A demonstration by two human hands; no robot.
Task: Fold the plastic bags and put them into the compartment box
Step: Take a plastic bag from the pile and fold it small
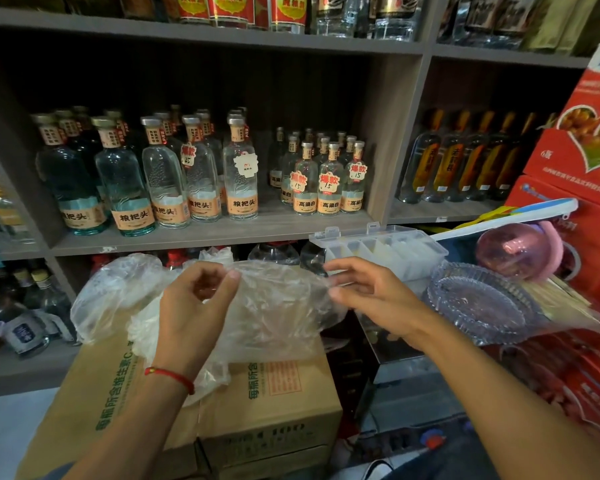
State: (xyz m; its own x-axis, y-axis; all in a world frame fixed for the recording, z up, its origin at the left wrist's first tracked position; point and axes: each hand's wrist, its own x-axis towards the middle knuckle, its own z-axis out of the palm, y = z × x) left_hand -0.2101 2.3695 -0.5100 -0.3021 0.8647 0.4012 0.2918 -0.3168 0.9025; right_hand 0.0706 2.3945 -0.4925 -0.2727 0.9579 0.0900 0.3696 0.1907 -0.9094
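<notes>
Thin, crinkled, clear plastic bag [274,306]: judged near weightless, limp, slippery, with no stiffness of its own; likely to spring out of a fold unless creases are pressed flat. Best taken at the top edge or corners, stretched taut between two pinch points.

Left hand [198,306]: thumb and forefinger curled together, pinching the bag's upper edge left of centre. Right hand [371,292]: fingers loosely curled, tips nipping the bag's right end.

The bag hangs between both hands, spread left to right, its lower part draping onto the brown printed cardboard carton [274,403] beneath. More loose clear plastic bags [115,289] are heaped at the left, just beside the left hand.

The clear plastic compartment box [381,251], lid open, sits far right, just beyond the right hand's fingertips, next to a ribbed glass dish [482,306].
</notes>
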